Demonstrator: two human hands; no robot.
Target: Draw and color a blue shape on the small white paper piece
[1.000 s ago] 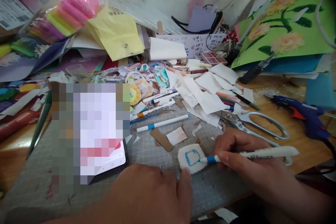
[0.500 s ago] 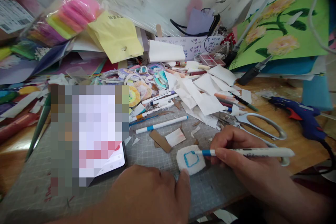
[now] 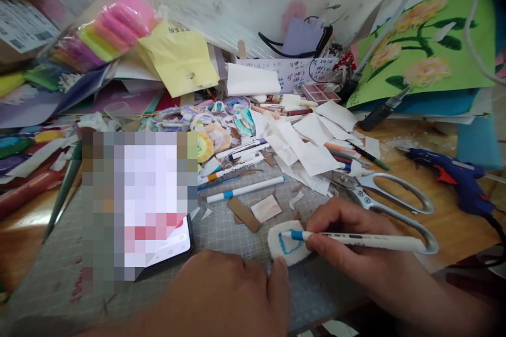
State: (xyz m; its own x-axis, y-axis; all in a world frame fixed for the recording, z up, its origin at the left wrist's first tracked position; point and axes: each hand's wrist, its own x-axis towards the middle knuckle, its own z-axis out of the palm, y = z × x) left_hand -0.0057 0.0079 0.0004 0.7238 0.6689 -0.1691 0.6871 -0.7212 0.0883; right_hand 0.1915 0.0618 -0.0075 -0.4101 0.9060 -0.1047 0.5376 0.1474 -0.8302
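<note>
On the grey cutting mat (image 3: 221, 231) lies a small white, rough-textured pad (image 3: 297, 259) with a blue outlined shape drawn on it. My left hand (image 3: 229, 287) is closed, and one fingertip presses the pad's near edge. What its other fingers do underneath is hidden. My right hand (image 3: 351, 268) pinches a white marker (image 3: 371, 241) with a blue band, tilted low. The marker's tip meets the upper left part of the blue outline.
A smartphone (image 3: 174, 247), its screen largely blurred, lies left of my hands. Scissors (image 3: 395, 181) and a blue glue gun (image 3: 454, 168) lie to the right. Beyond are another marker (image 3: 247, 189), a cardboard strip (image 3: 243, 215), paper scraps (image 3: 304, 147) and a yellow packet (image 3: 182, 60).
My right hand has moved the marker's tip left across the pad, from the outline's upper right to its upper left. My left hand stays on the pad's edge.
</note>
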